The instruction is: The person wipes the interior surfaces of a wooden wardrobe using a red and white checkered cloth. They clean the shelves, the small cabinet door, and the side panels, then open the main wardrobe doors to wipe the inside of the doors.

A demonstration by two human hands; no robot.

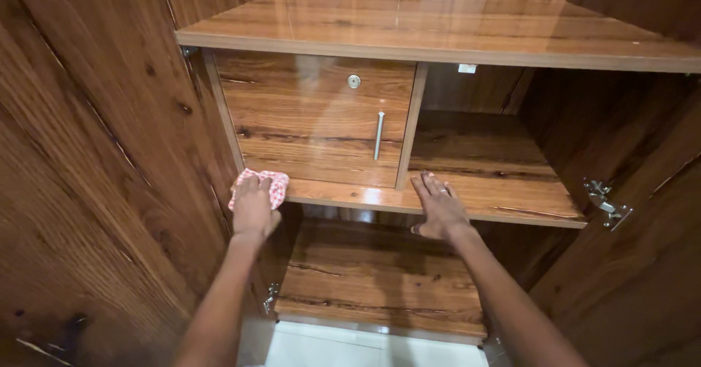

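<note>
I face the inside of a glossy brown wooden wardrobe. My left hand (254, 208) presses a red-and-white checked cloth (275, 184) against the lower left corner of a small locker door (315, 119), which has a round keyhole and a vertical metal handle (379, 135). My right hand (437, 206) lies flat, fingers together, on the front edge of the middle shelf (511, 199), to the right of the locker. It holds nothing and has a ring on one finger.
A wide top shelf (438, 35) runs above the locker. An open cubby sits to the locker's right. A lower shelf (372, 279) lies beneath my arms. Open doors stand on both sides, with a metal hinge (604, 203) at right. White floor shows at the bottom.
</note>
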